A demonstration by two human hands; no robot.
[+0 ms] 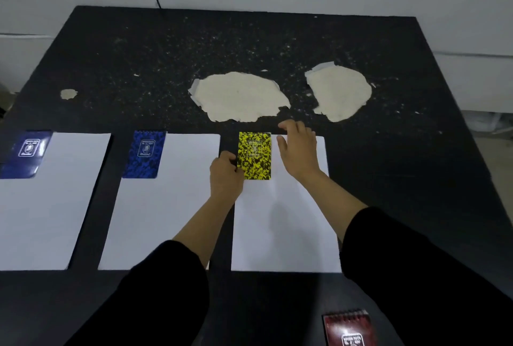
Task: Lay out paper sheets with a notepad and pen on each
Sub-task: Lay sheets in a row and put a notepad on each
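At the far left corner of the third white paper sheet (286, 220), a person's left hand (225, 176) pinches the near left edge of a yellow-and-black mottled spiral notepad (254, 155), its grip closed on the cover, while the right hand (298, 151) hovers just right of the notepad with fingers straight and spread, holding nothing, fingertips reaching past the sheet's far edge. The notepad lies flat with its long axis running away from the person, parallel to the sheet's left edge, and sits directly between the two hands, so the left hand, already in contact, looks best placed to square it into the corner. Left of the yellow notepad, a white paper sheet (172, 207) carries a blue mottled notepad (145, 154) at its far left corner; farther left again, another white paper sheet (52, 201) carries a dark blue glossy notepad (26, 154) in the same spot. Nearer the person and to the right of the yellow notepad, a dark red spiral notepad (348, 329) waits on the black speckled desk (416, 151), well apart from any sheet. No pens are visible, so that part of the layout appears not yet begun. Beyond the yellow notepad, pale torn patches (238, 95) mark the desk surface.
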